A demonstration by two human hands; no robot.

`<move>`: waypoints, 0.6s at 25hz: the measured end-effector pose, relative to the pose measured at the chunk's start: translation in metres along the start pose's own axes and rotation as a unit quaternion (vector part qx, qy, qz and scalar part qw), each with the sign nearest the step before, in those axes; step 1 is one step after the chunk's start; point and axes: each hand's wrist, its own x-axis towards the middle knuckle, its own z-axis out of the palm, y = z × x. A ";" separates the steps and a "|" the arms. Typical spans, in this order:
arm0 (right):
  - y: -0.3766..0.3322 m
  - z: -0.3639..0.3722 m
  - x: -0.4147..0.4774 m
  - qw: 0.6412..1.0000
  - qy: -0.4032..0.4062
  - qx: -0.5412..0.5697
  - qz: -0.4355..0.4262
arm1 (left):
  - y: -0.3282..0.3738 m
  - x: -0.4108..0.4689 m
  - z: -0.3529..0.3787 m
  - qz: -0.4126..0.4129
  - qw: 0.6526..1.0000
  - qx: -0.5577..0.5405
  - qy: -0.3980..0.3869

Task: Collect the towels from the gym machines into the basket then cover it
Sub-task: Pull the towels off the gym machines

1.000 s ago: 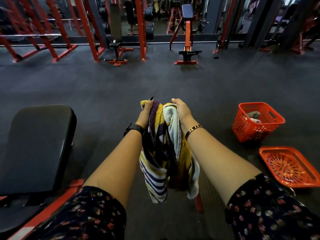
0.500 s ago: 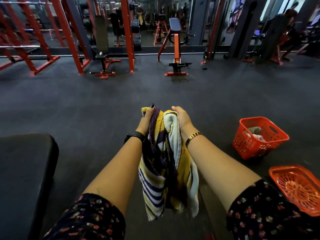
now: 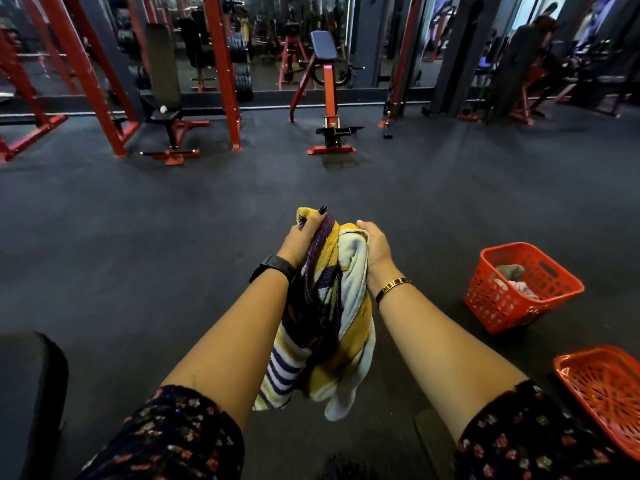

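A bunched towel [image 3: 332, 327], striped yellow, purple and white, hangs between my two hands out in front of me. My left hand [image 3: 302, 239] grips its top left part and my right hand [image 3: 375, 251] grips its white top right part. A red plastic basket [image 3: 502, 306] stands on the floor to the right, with some pale cloth [image 3: 516, 280] inside it. Its red lattice lid [image 3: 606, 389] lies on the floor at the lower right, apart from the basket.
A black padded bench [image 3: 27, 393] sits at the lower left edge. Red racks [image 3: 86, 74], a bench [image 3: 166, 116] with a small white thing on its seat, and a red machine [image 3: 329, 95] line the mirrored back wall. A person [image 3: 526, 57] stands at far right. Dark rubber floor lies between.
The view has tilted up and turned right, so the bench slid down-left and the basket and lid moved lower right. Both hands keep the same hold on the towel.
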 end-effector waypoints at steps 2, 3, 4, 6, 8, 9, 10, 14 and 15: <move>-0.012 0.009 0.035 1.000 0.006 0.003 0.000 | 0.010 0.041 0.000 -0.001 1.000 0.006 -0.004; -0.019 0.009 0.052 1.000 0.004 0.006 -0.002 | 0.014 0.061 0.003 -0.003 1.000 0.003 -0.012; -0.027 0.007 0.068 1.000 0.005 0.009 -0.006 | 0.014 0.081 0.008 -0.001 1.000 -0.004 -0.021; -0.044 -0.005 0.103 1.000 0.017 0.006 -0.012 | 0.014 0.122 0.027 0.001 0.999 -0.013 -0.044; -0.069 -0.022 0.143 0.999 0.029 0.011 -0.022 | 0.024 0.163 0.053 -0.002 0.998 -0.026 -0.062; -0.083 -0.029 0.162 0.999 0.035 0.016 -0.032 | 0.032 0.182 0.066 -0.003 0.997 -0.027 -0.067; -0.098 -0.034 0.180 0.998 0.043 0.021 -0.043 | 0.042 0.202 0.079 -0.003 0.997 -0.037 -0.071; -0.153 -0.062 0.233 0.994 0.069 0.030 -0.076 | 0.064 0.272 0.131 0.004 0.993 -0.055 -0.104; -0.164 -0.073 0.246 0.992 0.087 0.027 -0.085 | 0.067 0.286 0.146 0.005 0.991 -0.053 -0.119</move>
